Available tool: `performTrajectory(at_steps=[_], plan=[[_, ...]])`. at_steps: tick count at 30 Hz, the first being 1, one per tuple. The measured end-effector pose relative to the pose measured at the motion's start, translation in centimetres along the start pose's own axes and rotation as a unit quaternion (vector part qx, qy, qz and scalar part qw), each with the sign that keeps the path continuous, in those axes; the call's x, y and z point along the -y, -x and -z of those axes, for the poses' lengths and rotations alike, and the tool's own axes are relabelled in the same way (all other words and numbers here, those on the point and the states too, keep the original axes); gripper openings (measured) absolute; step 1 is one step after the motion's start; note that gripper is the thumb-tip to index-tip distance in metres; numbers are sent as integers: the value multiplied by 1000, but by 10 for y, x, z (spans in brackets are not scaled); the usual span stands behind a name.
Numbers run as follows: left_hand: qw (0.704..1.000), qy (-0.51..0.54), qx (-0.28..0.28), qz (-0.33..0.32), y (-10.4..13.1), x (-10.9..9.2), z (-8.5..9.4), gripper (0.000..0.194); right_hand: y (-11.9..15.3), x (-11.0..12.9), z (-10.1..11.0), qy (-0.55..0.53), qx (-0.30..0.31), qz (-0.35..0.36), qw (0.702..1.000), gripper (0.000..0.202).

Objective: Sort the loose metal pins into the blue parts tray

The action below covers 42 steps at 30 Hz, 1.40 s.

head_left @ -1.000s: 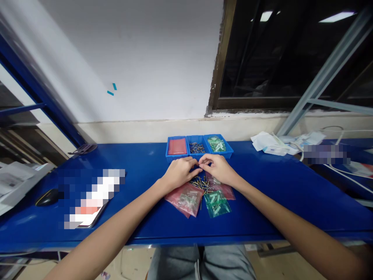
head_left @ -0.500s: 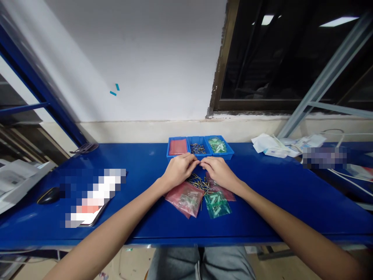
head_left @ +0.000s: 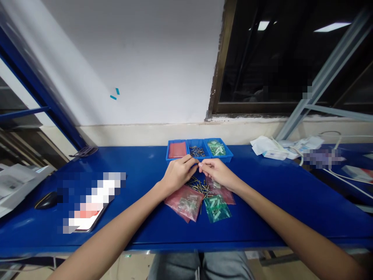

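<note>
My left hand (head_left: 181,171) and my right hand (head_left: 217,171) meet fingertip to fingertip above a pile of thin metal pins (head_left: 200,187). The fingers of both are pinched; whatever lies between them is too small to make out. Below my left hand are pink bags (head_left: 186,203) with small parts inside. A green bag (head_left: 217,208) with white pieces lies in front of the pile, and another pink bag (head_left: 225,193) is partly under my right hand. Behind my hands stands a blue three-part tray (head_left: 230,158) with pink bags, metal pins and green bags in its compartments.
On the left of the blue table (head_left: 140,229) lie a phone-like object (head_left: 96,214), partly blurred out, and a black mouse (head_left: 46,200). White papers (head_left: 17,186) are at the far left. White packets (head_left: 269,147) and cables lie at the back right.
My right hand has turned a little, its fingers more curled against my left fingertips. The whole view has shifted slightly, with the table lower in the picture.
</note>
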<state>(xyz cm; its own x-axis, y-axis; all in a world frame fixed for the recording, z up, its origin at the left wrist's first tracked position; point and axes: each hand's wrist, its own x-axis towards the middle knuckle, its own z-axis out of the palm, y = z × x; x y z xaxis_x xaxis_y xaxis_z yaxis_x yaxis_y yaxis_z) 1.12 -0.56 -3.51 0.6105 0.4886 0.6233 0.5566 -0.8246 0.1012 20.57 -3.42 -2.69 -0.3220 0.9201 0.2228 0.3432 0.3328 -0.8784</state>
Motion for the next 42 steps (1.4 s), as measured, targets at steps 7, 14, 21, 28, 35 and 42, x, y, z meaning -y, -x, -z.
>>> performTrajectory(at_steps=[7, 14, 21, 28, 35, 42], plan=[[998, 63, -16, 17, 0, -2, 0, 18, -2, -2, -1, -27, -37, 2, 999, 31], [978, 201, -50, 18, -3, -6, 2, 16, -2, -6, 0, -39, -13, 22, 999, 22], [990, 134, -46, 12, -1, -2, -1, 17, 0, -4, 0, 112, -72, 73, 988, 22], [997, 67, -26, 13, 1, 1, -4, 17, 6, 1, -1, 322, -85, 172, 927, 23], [963, 242, -47, 105, -2, -2, -5, 13, 2, -6, -3, 282, -67, 145, 946, 14], [931, 308, -62, 187, -6, -1, -6, 22, 1, -4, -1, 266, -56, 129, 954, 17]])
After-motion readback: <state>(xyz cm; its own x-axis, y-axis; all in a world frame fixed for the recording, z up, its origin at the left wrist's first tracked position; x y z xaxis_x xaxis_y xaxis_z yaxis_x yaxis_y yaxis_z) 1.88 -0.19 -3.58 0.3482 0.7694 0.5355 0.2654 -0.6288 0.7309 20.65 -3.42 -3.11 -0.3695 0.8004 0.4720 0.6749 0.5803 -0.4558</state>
